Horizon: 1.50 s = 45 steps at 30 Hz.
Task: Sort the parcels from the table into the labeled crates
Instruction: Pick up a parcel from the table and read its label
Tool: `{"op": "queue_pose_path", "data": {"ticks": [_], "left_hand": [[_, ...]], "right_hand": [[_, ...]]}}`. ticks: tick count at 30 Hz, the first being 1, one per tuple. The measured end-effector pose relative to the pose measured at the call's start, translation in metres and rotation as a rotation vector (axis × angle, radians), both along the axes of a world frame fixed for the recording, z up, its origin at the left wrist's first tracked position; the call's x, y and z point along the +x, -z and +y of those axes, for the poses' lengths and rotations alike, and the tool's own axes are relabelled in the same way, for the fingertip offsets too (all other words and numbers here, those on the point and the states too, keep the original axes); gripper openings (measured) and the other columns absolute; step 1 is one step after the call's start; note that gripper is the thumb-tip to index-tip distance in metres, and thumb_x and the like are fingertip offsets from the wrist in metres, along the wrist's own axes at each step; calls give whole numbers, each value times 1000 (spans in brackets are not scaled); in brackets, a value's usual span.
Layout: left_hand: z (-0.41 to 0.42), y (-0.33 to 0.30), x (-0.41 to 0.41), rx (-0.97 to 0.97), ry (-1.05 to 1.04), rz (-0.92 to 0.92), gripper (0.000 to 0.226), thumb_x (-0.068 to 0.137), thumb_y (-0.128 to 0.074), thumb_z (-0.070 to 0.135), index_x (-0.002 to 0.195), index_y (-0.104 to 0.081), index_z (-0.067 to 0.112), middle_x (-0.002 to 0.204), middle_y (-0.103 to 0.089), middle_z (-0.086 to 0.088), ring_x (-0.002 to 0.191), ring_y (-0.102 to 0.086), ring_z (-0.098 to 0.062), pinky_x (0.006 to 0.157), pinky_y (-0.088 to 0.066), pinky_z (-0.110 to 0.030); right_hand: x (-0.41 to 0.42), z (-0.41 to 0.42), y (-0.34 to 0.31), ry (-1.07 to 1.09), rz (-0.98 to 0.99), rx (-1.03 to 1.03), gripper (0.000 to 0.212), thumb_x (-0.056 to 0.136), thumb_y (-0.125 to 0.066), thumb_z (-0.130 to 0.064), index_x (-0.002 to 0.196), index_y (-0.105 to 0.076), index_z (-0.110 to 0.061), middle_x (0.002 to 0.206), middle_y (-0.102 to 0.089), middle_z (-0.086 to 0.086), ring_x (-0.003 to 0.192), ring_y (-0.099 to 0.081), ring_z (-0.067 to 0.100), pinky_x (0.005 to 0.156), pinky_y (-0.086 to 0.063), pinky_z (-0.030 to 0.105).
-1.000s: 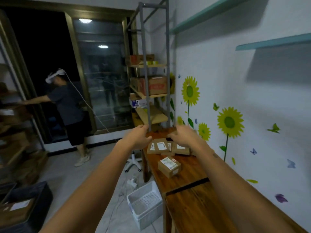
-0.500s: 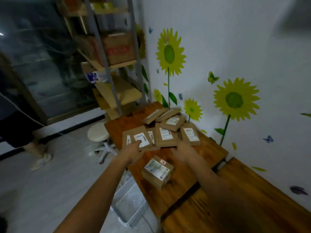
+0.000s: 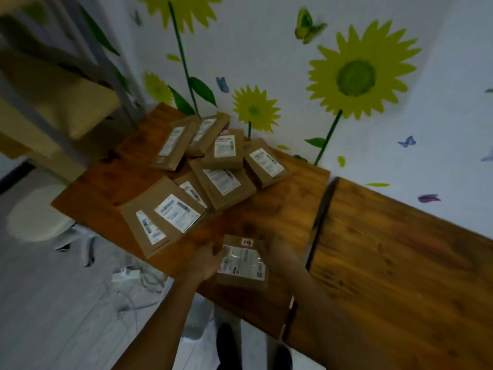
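**Inspector:** Report the position of the nearest parcel.

**Assistant:** The small cardboard box (image 3: 241,263) lies flat on the wooden bench (image 3: 282,209), near its front edge, with its white label facing up and a small red-marked sticker at its far edge. It sits apart from the other parcels.

**Inspector:** And the hands?

**Assistant:** The left hand (image 3: 206,259) is against the box's left side, thumb and fingers curled onto the edge by the label. The right hand (image 3: 277,253) is at the box's right side, touching or very nearly touching it. That hand is blurred, so I cannot tell whether its fingers are gripping or only lying alongside. The box is between the two hands.

**Inspector:** Is the box lifted?

**Assistant:** It cannot be told for certain; it appears to rest on the bench.

**Inspector:** Remaining parcels?

**Assistant:** A spread of flat cardboard parcels (image 3: 221,166) lies farther back on the bench, several overlapping, labels up. The nearest, a wide flat parcel (image 3: 162,217) with two labels, lies to the left beyond the left hand, by the bench's left edge.

**Inspector:** Surroundings?

**Assistant:** A second wooden tabletop (image 3: 400,263) adjoins on the right. The wall (image 3: 266,49) behind carries sunflower and butterfly decals. A white stool (image 3: 37,214) stands on the floor at left.
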State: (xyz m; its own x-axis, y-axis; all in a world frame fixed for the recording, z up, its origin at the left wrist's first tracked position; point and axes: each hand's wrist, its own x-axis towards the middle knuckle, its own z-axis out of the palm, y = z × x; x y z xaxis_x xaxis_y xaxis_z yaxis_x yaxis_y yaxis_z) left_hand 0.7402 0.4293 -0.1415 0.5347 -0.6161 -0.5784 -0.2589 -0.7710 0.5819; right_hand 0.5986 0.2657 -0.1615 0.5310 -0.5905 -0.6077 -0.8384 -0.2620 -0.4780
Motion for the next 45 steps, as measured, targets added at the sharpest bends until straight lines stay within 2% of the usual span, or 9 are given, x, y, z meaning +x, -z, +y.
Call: {"op": "queue_pose_path", "data": {"ticks": [4, 10, 16, 21, 24, 28, 36, 42, 45], "left_hand": [[0, 37, 0, 0, -31, 243, 12, 100, -56, 44, 101, -62, 33, 114, -71, 2, 100, -68, -12, 92, -57, -39], [1, 44, -10, -59, -127, 272, 31, 94, -60, 53, 113, -61, 29, 114, -68, 7, 106, -66, -18, 93, -56, -42], [-17, -29, -26, -333, -331, 362, 42, 87, -69, 46, 119, -50, 27, 114, -66, 4, 102, -66, -14, 78, -54, -30], [-31, -108, -56, -559, -370, 403, 90, 75, -80, 53, 146, -32, 26, 114, -65, 9, 89, -73, -7, 76, -57, -31], [-31, -146, -79, -723, -464, 455, 95, 71, -78, 42, 151, -27, 38, 117, -67, 5, 94, -74, -13, 75, -62, -38], [-27, -179, -119, -853, -490, 504, 82, 71, -72, 36, 142, -33, 52, 107, -73, 16, 99, -73, -14, 79, -60, -44], [-15, -208, -183, -917, -455, 493, 79, 71, -72, 34, 145, -44, 36, 124, -69, 2, 106, -71, -19, 69, -60, -33], [-5, -219, -214, -888, -412, 427, 90, 73, -86, 37, 148, -37, 41, 111, -73, 12, 104, -71, -18, 86, -58, -47], [-9, -223, -223, -822, -331, 451, 88, 69, -89, 36, 144, -44, 39, 113, -72, 16, 112, -67, -19, 97, -54, -52]], "right_hand": [[-11, 13, 6, 142, 46, 104, 39, 104, -45, -46, 119, -59, -12, 86, -65, -2, 68, -63, 9, 47, -42, 20], [-20, 29, 1, 292, -114, 132, 27, 106, -44, -44, 101, -60, -23, 78, -64, -6, 63, -60, 6, 47, -41, 13], [-43, 18, -60, 451, -352, 66, 26, 99, -57, -49, 105, -65, -25, 85, -74, 5, 69, -70, 20, 56, -53, 29], [-75, 22, -140, 547, -665, 50, 20, 98, -60, -43, 117, -59, -37, 98, -69, -12, 77, -67, -7, 57, -54, 16], [-99, 26, -175, 544, -827, 156, 26, 96, -63, -39, 119, -56, -47, 111, -68, -12, 90, -68, -6, 68, -57, 18], [-132, 34, -204, 575, -988, 294, 39, 86, -66, -38, 125, -60, -34, 117, -70, -1, 97, -72, 8, 72, -60, 25], [-202, 50, -211, 622, -1116, 314, 53, 78, -71, -42, 129, -60, -32, 119, -71, 3, 104, -73, 21, 79, -61, 32], [-227, 57, -212, 744, -1209, 303, 78, 68, -78, -49, 140, -52, -32, 128, -65, 4, 109, -71, 25, 86, -61, 48], [-226, 63, -210, 842, -1260, 316, 82, 66, -77, -49, 141, -51, -29, 124, -70, 1, 108, -72, 20, 87, -61, 45]]}}
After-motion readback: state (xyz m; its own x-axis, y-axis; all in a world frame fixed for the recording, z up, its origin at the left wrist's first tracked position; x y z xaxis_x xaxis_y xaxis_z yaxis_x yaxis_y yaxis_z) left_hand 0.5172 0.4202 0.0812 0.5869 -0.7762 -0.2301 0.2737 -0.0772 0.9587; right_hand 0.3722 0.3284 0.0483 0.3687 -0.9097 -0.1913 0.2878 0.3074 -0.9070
